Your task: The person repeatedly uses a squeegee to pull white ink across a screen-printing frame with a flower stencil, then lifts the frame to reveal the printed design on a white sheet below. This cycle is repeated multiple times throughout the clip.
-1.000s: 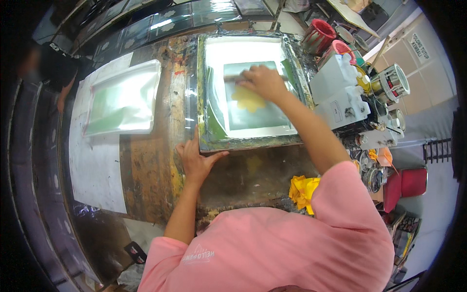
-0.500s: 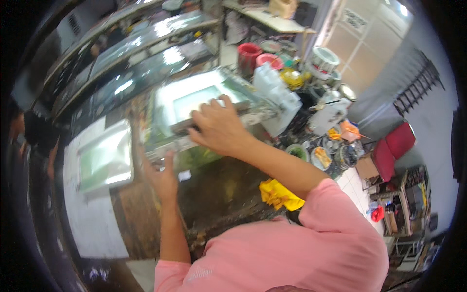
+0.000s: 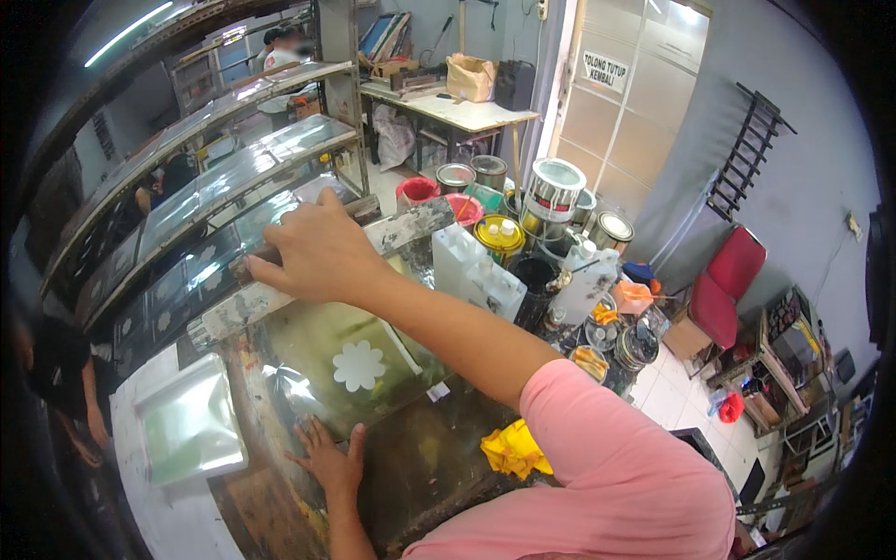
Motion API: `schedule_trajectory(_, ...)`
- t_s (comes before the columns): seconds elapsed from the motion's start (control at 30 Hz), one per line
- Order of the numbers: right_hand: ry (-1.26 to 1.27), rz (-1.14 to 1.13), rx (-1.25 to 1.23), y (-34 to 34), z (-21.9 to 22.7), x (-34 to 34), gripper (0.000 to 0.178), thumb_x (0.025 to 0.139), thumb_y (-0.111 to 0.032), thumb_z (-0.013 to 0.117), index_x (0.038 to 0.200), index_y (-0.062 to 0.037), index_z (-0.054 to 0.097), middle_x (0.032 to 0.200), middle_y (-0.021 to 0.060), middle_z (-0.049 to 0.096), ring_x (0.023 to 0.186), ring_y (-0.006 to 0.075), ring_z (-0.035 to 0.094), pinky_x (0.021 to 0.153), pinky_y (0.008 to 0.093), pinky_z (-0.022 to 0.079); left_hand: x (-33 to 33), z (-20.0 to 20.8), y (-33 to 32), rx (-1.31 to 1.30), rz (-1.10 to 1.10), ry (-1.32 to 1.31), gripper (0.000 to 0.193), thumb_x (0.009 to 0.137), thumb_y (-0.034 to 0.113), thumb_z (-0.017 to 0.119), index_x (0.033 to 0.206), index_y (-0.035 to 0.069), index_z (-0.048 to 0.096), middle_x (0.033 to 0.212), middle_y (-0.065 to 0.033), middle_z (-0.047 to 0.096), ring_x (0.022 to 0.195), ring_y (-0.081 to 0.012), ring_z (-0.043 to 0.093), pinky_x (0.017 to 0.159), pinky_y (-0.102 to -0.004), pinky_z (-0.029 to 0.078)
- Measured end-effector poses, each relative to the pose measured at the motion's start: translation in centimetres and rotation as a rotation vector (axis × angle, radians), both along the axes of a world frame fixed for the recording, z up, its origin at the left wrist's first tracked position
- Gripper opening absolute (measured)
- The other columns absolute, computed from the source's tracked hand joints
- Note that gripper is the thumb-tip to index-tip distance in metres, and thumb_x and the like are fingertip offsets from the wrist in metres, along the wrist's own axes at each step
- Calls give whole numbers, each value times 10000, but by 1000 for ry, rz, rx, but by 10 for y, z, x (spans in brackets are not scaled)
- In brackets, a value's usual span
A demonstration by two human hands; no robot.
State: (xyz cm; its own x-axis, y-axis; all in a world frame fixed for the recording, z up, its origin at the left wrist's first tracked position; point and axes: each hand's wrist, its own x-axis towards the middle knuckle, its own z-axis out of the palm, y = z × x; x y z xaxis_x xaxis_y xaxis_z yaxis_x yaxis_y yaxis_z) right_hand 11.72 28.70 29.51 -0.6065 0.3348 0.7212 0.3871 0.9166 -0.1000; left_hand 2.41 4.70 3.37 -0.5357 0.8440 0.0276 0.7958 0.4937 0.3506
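My right hand (image 3: 322,245) is closed over a wooden squeegee, mostly hidden behind the fingers; only a brown end shows at the fingertips. Just below that hand runs the paint-stained near bar (image 3: 245,310) of a screen frame, raised off the table. Under it lies a glossy clear sheet (image 3: 308,341) with a white flower shape (image 3: 359,366) printed on it. My left hand (image 3: 329,459) is open, fingers spread, at the sheet's near left edge. To its left, a clear-covered greenish panel (image 3: 191,420) rests on white paper (image 3: 173,523).
A crumpled yellow cloth (image 3: 515,450) lies at the table's near right. Paint cans (image 3: 557,187) and white jugs (image 3: 476,271) crowd the right side. A rack (image 3: 280,154) with sheets stands beyond. Another person's arm (image 3: 91,401) shows at far left. A red chair (image 3: 728,289) stands right.
The screen frame has risen from the table, uncovering the sheet with the white flower. My right hand moved left and up; my left hand left the frame and came nearer, spreading its fingers.
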Motion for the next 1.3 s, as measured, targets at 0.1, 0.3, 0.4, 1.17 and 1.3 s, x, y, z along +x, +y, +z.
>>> schedule_trajectory(0.1,-61,-5,-45,7,14,-5,595,996,-560,564,883,-17,779,797,188,732,806,369,711,953,517,429,-9,17,23,328,-32,-156,770,1065,476,598,1546,-114,479,1641,-263,465,1604,-383,315,1306,-631,49)
schedule_trajectory(0.3,-44,-56,-65,7,19,-7,649,1004,-605,541,869,-19,783,827,203,741,885,379,722,1041,546,428,-79,40,43,566,-2,-154,494,1080,170,571,1521,-50,545,1561,-270,556,1518,-413,456,1316,-545,175)
schedule_trajectory(0.4,-91,-50,-66,4,11,-4,664,1000,-625,546,849,-23,781,847,214,743,910,376,721,1023,549,438,-121,33,-2,569,146,-29,484,1066,141,568,1529,-1,560,1546,-260,574,1500,-413,480,1317,-553,189)
schedule_trajectory(1.17,-127,-132,46,-17,3,-2,610,1035,-598,544,926,-34,751,901,194,743,869,414,702,866,504,472,-264,-9,-132,354,337,910,706,1064,596,521,1683,281,393,1788,-172,213,1660,-423,107,1185,-845,-23)
schedule_trajectory(1.3,-102,-107,-24,-9,11,-8,609,1030,-600,550,999,-38,781,883,197,744,838,422,705,863,503,479,-221,-33,-94,46,216,531,606,1124,497,417,1650,197,443,1767,-136,293,1643,-378,209,1228,-794,-51)
